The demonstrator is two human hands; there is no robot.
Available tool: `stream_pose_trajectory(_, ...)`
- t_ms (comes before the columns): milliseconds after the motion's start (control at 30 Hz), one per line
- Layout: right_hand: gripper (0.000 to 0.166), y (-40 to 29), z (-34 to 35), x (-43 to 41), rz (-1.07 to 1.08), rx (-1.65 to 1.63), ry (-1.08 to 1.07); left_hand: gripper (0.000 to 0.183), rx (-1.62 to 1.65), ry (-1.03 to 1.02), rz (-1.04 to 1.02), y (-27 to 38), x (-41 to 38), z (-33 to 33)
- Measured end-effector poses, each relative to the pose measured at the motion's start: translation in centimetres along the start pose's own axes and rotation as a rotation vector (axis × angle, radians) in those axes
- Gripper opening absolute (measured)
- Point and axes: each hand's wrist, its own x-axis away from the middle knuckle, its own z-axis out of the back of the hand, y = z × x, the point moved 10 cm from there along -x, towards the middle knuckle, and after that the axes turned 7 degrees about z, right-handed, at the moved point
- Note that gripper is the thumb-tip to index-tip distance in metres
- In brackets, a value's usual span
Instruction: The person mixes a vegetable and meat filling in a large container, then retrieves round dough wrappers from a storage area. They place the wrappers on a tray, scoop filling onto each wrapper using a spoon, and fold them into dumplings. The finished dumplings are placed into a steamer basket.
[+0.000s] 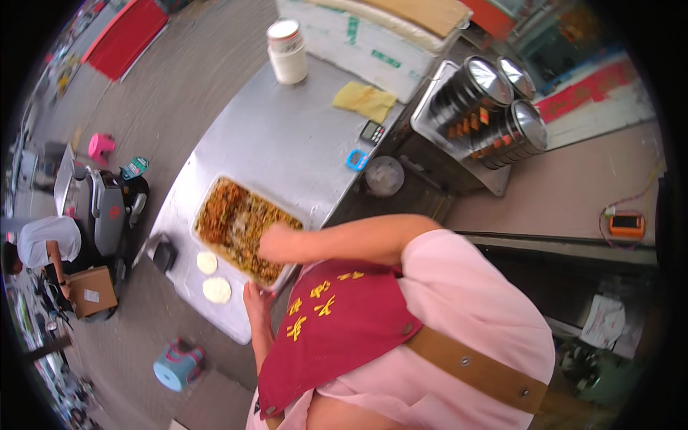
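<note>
A rectangular tray (217,250) of chopped filling lies on the metal table in front of me, orange-red at one end and yellow-brown elsewhere. My right hand (282,243) is down over the filling (242,215), its fingers bent and blurred; whether it grips a tool is hidden. Close by the tray's near corner is my left hand (258,301), partly covered by my apron, so what its fingers hold cannot be seen. Two flat round dough wrappers (216,290) rest on the table beside the tray.
The metal table (252,129) carries stacked white tubs (287,54), a yellow cloth (365,101), a blue timer (357,159) and a black timer (371,131). Metal steamers (484,102) stand to the right. A person (51,242) holds a cardboard box (92,290) near a scooter (107,215).
</note>
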Motion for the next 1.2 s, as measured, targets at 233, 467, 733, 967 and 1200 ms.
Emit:
stream_pose_trajectory(233, 0.016, -1.1, 1.3, 4.7, 0.021, -0.042, -0.125, 0.027, 0.008, 0.047, 0.065, 0.6, 1.4, -0.7)
stream_pose_trajectory(467, 0.019, -0.5, -4.9, 3.6, 0.037, -0.011, -0.155, 0.03, 0.01, 0.089, 0.052, 1.0, 1.2, -1.3)
stream_pose_trajectory(733, 0.039, 10.4, 2.9, 14.1, -0.366, -0.411, 0.148, 0.038, 0.274, 0.199, 0.079, -1.9, 2.2, 0.7)
stream_pose_trajectory(967, 0.064, 41.2, 3.8, 25.4, -0.641, 0.183, 0.47, 0.057, 0.328, 0.501, 0.244, -11.0, 11.6, 4.8)
stream_pose_trajectory(1200, 0.061, 53.5, -5.9, 23.1, -0.792, 0.048, 0.203, 0.062, 0.361, 0.801, 0.574, -26.6, 27.6, 5.9)
